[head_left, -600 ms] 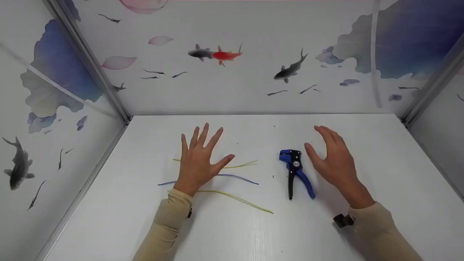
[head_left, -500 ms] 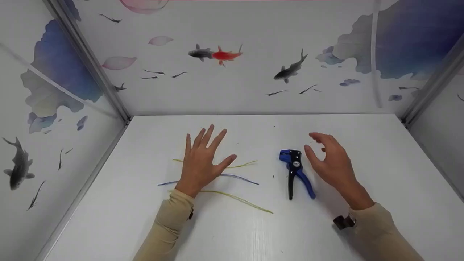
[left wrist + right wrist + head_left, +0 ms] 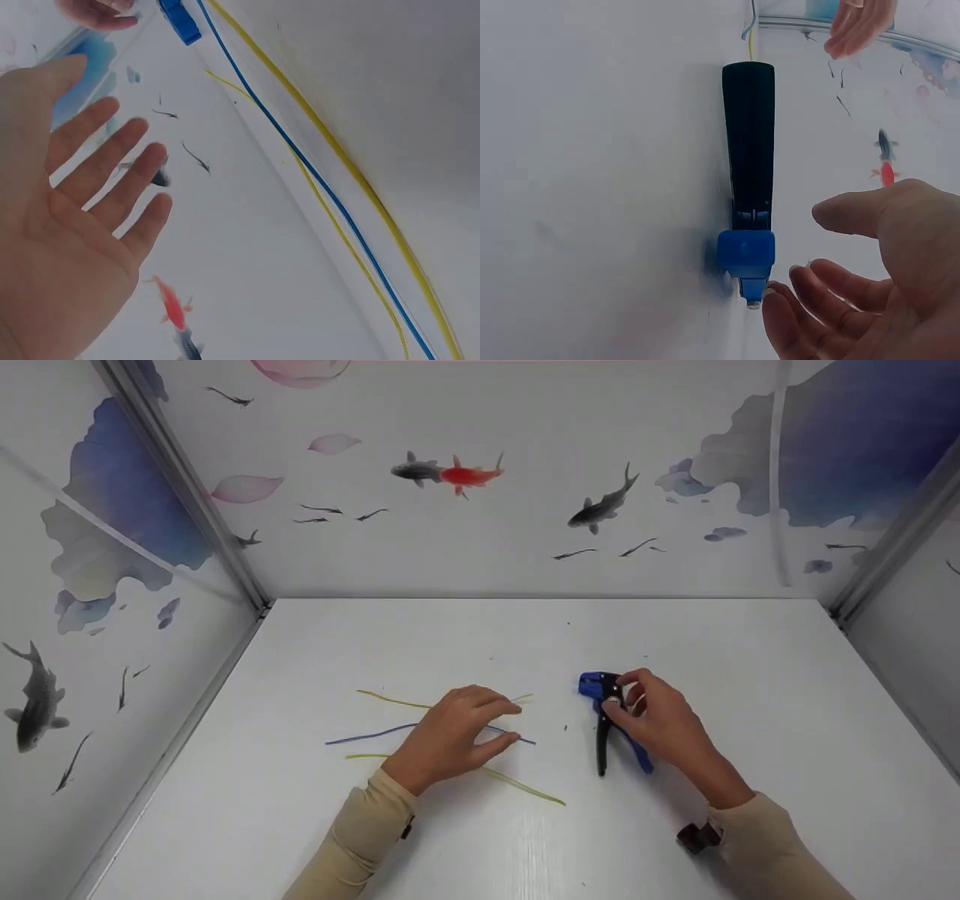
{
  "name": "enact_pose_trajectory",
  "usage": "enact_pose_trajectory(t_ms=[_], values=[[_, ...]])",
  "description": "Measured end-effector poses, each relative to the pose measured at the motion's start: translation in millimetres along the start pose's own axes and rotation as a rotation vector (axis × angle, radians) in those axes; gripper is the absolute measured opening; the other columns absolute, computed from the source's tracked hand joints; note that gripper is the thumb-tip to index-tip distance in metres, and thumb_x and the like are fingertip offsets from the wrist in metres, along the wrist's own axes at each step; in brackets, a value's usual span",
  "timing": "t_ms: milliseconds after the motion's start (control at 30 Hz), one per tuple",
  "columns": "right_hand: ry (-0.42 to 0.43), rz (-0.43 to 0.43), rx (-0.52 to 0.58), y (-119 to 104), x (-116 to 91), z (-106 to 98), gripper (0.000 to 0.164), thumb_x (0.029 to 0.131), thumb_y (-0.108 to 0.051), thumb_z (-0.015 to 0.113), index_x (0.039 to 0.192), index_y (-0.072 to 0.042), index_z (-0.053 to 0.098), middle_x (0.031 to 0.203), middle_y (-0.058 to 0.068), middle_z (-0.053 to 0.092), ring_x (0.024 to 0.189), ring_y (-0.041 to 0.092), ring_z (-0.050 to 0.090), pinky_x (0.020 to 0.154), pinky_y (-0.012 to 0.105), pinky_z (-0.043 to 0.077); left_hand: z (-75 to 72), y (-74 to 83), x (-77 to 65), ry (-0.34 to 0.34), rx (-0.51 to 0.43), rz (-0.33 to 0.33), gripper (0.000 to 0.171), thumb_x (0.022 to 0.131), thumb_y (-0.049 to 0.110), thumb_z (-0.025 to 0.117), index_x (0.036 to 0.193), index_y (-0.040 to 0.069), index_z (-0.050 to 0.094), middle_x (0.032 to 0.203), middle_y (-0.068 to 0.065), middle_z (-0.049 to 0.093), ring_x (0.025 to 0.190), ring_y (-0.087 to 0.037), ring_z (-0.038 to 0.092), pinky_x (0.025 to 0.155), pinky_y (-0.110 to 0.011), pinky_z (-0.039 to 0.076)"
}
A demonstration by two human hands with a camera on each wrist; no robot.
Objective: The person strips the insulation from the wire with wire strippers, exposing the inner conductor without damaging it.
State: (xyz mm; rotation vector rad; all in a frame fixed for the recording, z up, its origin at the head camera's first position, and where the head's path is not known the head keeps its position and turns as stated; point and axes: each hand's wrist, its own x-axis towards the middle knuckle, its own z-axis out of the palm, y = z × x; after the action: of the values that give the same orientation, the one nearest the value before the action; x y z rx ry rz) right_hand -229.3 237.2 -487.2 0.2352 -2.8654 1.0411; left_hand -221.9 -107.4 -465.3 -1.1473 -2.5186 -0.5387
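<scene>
A blue-and-black wire stripper [image 3: 609,729] lies on the white table [image 3: 765,682], right of centre. My right hand [image 3: 626,699] is at its blue head, with loosely curled fingertips touching it. In the right wrist view the thumb stands clear of the wire stripper [image 3: 748,187], so nothing is gripped. My left hand [image 3: 514,724] hovers low over a blue wire [image 3: 367,735] and two yellow wires [image 3: 525,789]. In the left wrist view its fingers [image 3: 105,172] are straight and hold nothing, with the blue wire [image 3: 330,195] beside them.
Panels printed with fish and flowers enclose the table at the back [image 3: 525,510], left and right, with metal corner rails [image 3: 187,487]. A small black clip [image 3: 691,837] sits at my right cuff.
My left hand has moved right and lowered over the wires, its spread fingers drawn in. My right hand has come left and down onto the stripper's head.
</scene>
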Motion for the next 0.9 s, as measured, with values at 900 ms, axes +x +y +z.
enact_pose_trajectory(t_ms=[900], values=[[-0.225, 0.208, -0.024, -2.6, -2.0, 0.1, 0.09, 0.093, -0.058, 0.081, 0.15, 0.0, 0.043, 0.114, 0.014, 0.068, 0.084, 0.02, 0.06, 0.066, 0.031, 0.05, 8.8, 9.7, -2.6, -0.428, -0.165, -0.024, 0.012, 0.1, 0.012, 0.078, 0.11, 0.016, 0.084, 0.101, 0.004, 0.08, 0.092, -0.011, 0.072, 0.085, -0.02, 0.058]])
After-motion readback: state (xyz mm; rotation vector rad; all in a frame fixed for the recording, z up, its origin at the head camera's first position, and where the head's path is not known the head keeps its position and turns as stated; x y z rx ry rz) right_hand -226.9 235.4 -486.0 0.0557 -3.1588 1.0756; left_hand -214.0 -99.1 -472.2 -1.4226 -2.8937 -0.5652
